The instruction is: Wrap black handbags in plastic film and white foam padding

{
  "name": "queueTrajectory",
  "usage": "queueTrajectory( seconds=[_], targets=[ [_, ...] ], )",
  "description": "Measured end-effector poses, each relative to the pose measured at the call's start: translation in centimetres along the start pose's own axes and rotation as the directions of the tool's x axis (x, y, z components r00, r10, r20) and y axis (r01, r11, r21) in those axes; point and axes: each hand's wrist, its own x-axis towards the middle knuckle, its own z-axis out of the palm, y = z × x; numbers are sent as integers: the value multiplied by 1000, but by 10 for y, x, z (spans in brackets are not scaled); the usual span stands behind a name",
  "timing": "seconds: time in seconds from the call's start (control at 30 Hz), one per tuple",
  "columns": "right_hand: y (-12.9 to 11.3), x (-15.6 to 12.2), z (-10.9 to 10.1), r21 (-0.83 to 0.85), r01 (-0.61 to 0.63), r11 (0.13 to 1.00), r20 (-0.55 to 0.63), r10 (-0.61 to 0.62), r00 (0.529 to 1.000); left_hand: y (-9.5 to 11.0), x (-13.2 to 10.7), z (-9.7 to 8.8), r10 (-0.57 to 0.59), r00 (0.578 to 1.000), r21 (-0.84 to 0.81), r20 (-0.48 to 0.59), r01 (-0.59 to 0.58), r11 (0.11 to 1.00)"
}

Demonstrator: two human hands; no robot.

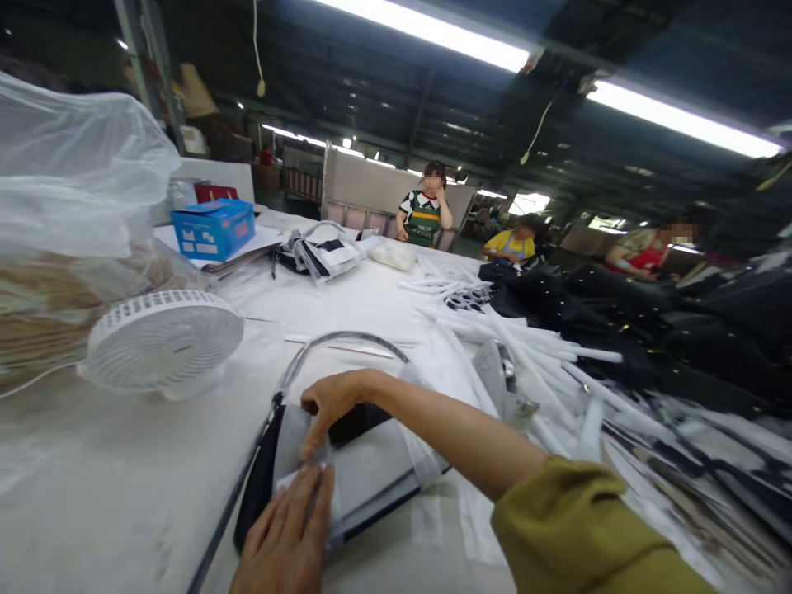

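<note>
A black and pale handbag, partly covered in thin white wrapping, lies on the white table in front of me. Its strap arches up behind it and a dark band trails down to the left. My left hand rests flat on the bag's near left side, fingers stretched out over the wrapping. Reaching in from the right, my right hand is over the bag's upper left part, thumb pointing down and fingers curled. Whatever lies within those curled fingers is hidden.
On the left stand a white fan, a blue box and a large plastic-wrapped stack. Another wrapped bag lies farther back. White tubes and black material are heaped on the right. Several people are beyond.
</note>
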Motion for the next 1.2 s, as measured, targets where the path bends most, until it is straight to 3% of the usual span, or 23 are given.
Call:
queueTrajectory(
  seconds=[0.13, 0.2, 0.33, 0.43, 0.53, 0.63, 0.77, 0.83, 0.9, 1.0, 1.13, 1.2],
  targets=[
    [-5, -5, 10, 3, -29, 1000, -78, 29, 997, 11, 8, -12, -106, 992, -2, 72, 107, 994],
    [-11, -7, 17, 11, -75, 997, -114, 76, 991, 10, 20, -17, -158, 973, -21, 170, 164, 986],
    [-20, -32, 20, 29, -106, 994, -302, 110, 947, 0, 48, -35, -156, 867, -135, 474, 247, 960],
    [-12, -79, 14, 62, -110, 992, -463, 126, 877, -5, 65, -52, -155, 808, -161, 569, 294, 942],
    [6, -130, 27, 79, -116, 990, -533, 140, 835, -8, 78, -58, -201, 837, -120, 510, 301, 946],
    [23, -160, 74, 12, -174, 985, -601, 146, 786, -9, 83, -45, -171, 922, -86, 349, 213, 973],
    [40, -156, 157, -148, -252, 956, -669, 91, 738, -7, 70, -14, -47, 944, -111, 328, 88, 990],
    [46, -145, 188, -208, -282, 937, -742, 37, 669, -6, 61, -3, -46, 943, -119, 330, 90, 989],
    [50, -136, 206, -232, -302, 925, -803, -7, 596, -6, 55, 4, -62, 943, -126, 327, 108, 986],
    [51, -130, 211, -213, -308, 927, -834, -9, 552, -9, 55, 6, -72, 939, -185, 336, 141, 973],
    [44, -144, 185, -65, -244, 968, -781, 103, 616, -18, 60, -1, -118, 949, -348, 292, 220, 911],
    [43, -159, 164, 104, -178, 978, -770, 193, 608, -25, 57, -9, -215, 945, -419, 247, 304, 856]
  ],
)
